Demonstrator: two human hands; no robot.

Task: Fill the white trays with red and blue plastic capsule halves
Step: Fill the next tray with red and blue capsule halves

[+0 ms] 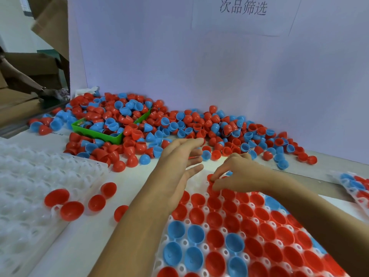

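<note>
A white tray in front of me holds many red and blue capsule halves, open side up. My right hand is at the tray's far edge, its fingertips pinching a red half there. My left hand hovers beside it with fingers straight and spread, reaching toward the big pile of red and blue halves along the back wall. It holds nothing that I can see.
An empty white tray stack lies at the left, with a few loose red halves beside it. A green bin sits half buried in the pile. Another filled tray pokes in at the right edge.
</note>
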